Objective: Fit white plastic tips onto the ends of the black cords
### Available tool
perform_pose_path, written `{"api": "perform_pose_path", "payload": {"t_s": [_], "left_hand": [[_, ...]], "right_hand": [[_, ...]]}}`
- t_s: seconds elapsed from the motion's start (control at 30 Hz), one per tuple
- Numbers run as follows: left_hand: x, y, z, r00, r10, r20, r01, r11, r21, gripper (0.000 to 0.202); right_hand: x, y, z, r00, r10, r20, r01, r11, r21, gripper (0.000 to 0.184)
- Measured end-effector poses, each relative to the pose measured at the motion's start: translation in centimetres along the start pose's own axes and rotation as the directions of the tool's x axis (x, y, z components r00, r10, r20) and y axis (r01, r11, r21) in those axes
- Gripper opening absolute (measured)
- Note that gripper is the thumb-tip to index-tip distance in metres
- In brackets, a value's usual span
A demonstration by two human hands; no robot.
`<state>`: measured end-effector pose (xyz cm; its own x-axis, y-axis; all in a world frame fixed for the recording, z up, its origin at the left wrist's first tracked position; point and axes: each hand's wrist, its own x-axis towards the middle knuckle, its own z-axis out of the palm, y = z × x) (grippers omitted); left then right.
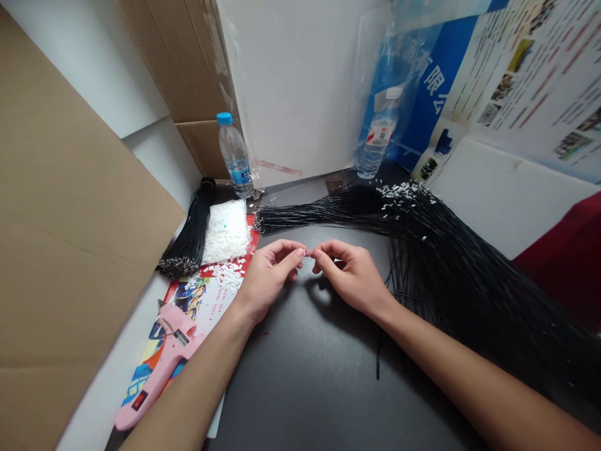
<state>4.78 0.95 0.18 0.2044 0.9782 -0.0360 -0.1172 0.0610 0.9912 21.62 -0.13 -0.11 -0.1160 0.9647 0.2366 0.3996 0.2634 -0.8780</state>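
1. In the head view, your left hand (pixel 267 279) and right hand (pixel 350 275) meet above the middle of the dark surface (pixel 300 382), their fingers closed from both sides on a tiny white piece (pixel 308 254).
2. That piece looks light, hard and easy to drop; hold it by its edges with your fingertips.
3. Beyond your right hand, thin black cords (pixel 451 275) spread toward the surface's right edge, with loose white bits (pixel 399 194) on them. They look soft and prone to tangling, so gather them in a bunch.
4. Near the left edge lie a bag of white pieces (pixel 225 233), a black cord bundle (pixel 192 232) and a pink hot glue gun (pixel 159 369).
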Motion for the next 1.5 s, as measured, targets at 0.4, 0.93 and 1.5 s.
{"api": "perform_pose_path", "payload": {"t_s": [0.4,0.93,1.5], "left_hand": [[-0.09,0.03,0.27,1.0,-0.022,0.007,0.023,0.997,-0.079,0.019],[0.03,-0.21,0.29,0.999,-0.018,-0.041,0.013,0.993,-0.12,0.021],[0.16,-0.53,0.23,0.993,-0.115,0.004,0.115,0.981,-0.159,0.023]], "right_hand": [[0.02,-0.11,-0.05,1.0,0.019,0.007,-0.019,0.999,0.027,0.023],[0.34,0.62,-0.18,1.0,-0.01,0.007,0.01,0.998,0.06,0.017],[-0.09,0.19,-0.19,0.991,-0.134,-0.027,0.133,0.99,-0.046,0.014]]}}
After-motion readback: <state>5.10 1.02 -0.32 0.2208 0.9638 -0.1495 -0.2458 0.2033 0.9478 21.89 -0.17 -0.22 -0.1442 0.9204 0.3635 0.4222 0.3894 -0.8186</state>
